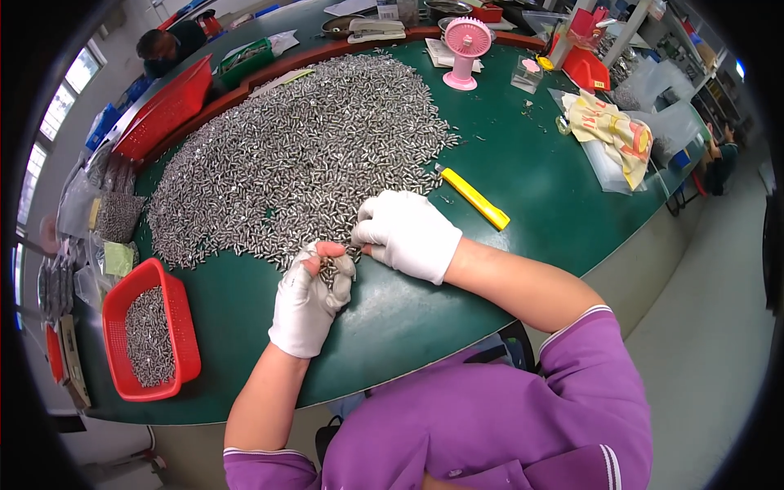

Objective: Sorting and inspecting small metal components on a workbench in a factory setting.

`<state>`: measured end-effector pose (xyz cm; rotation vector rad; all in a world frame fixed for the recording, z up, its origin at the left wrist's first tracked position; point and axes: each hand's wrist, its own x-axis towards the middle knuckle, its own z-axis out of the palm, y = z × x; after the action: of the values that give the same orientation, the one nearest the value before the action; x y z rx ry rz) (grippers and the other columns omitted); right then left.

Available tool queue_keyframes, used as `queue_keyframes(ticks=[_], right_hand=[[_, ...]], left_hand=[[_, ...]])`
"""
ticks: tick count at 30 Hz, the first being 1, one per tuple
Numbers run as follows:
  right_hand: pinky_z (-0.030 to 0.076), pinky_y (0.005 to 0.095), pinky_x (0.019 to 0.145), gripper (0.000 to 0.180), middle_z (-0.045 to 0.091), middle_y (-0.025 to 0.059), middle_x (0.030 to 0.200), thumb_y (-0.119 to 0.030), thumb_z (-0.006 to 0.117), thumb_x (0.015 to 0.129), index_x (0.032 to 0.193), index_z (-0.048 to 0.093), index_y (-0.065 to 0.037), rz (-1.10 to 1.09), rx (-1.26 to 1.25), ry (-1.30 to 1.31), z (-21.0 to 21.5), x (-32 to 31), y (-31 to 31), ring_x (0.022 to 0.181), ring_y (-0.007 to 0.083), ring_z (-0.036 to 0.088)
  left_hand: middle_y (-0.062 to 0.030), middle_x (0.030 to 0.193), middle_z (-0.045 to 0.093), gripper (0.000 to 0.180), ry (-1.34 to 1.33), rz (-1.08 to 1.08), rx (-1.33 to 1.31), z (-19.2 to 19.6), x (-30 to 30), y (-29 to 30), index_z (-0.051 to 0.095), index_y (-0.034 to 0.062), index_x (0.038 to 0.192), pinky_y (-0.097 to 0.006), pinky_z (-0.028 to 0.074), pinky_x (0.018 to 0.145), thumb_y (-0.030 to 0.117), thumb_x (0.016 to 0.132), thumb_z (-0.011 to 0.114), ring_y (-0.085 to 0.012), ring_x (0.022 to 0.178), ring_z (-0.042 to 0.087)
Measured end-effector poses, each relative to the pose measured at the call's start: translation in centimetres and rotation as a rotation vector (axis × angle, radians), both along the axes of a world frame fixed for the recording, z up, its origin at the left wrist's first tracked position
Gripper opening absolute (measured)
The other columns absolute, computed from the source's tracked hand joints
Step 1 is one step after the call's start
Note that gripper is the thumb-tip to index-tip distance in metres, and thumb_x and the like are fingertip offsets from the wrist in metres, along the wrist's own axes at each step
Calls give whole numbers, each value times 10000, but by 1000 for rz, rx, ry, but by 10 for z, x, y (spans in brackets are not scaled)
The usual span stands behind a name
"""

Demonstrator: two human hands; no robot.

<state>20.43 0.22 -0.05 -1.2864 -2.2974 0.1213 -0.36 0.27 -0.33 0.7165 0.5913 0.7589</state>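
A wide heap of small shiny metal pins (302, 139) spreads over the green table (392, 306). At its near edge my left hand (302, 306), in a white glove with bare thumb and fingertip showing, curls around several metal pins (328, 271) cupped in the palm. Just right of it, almost touching, is my right hand (412, 237), also white-gloved. Its fingers are bent and pressed together over the heap's edge; whatever sits between the fingertips is hidden. Right of the heap lies a yellow utility knife (474, 198).
A red basket (189, 343) holding more pins stands at the left table edge. Farther back are a tilted red basket (175, 106), a pink fan (467, 49), a clear cup (527, 75) and a yellow printed bag (612, 135). Other people (167, 45) are at the back left and far right.
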Motion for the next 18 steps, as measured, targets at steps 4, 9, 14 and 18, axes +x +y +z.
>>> queue_keyframes(ticks=[4, 9, 14, 18], right_hand=[[493, 395, 727, 99, 624, 45, 868, -167, 686, 735, 828, 686, -134, -63, -54, 27, 4, 3, -1, 853, 273, 598], [489, 402, 725, 87, 618, 56, 847, -161, 683, 739, 822, 685, -131, -5, -28, 49, 4, -1, -1, 831, 275, 597], [481, 408, 703, 85, 592, 58, 827, -186, 682, 738, 799, 672, -129, -85, -80, -13, 7, -3, -4, 827, 275, 588], [479, 408, 697, 94, 583, 62, 821, -193, 677, 738, 801, 672, -124, -106, -53, -8, 7, -3, -3, 818, 276, 585]], left_hand=[[-69, 895, 561, 286, -48, 84, 23, -2, -2, 2, 535, 77, 1000, -210, 334, 531, 358, 947, 544, -90, 613, 436], [-61, 863, 569, 252, -37, 104, -44, -2, 0, 2, 528, 87, 948, -206, 342, 519, 339, 958, 546, -90, 590, 437], [-62, 857, 576, 238, -25, 94, -54, -4, 0, 1, 531, 86, 949, -209, 360, 527, 324, 962, 539, -92, 597, 454], [-61, 849, 578, 236, -17, 90, -45, -3, 2, -1, 538, 86, 953, -209, 356, 523, 321, 966, 530, -95, 596, 450]])
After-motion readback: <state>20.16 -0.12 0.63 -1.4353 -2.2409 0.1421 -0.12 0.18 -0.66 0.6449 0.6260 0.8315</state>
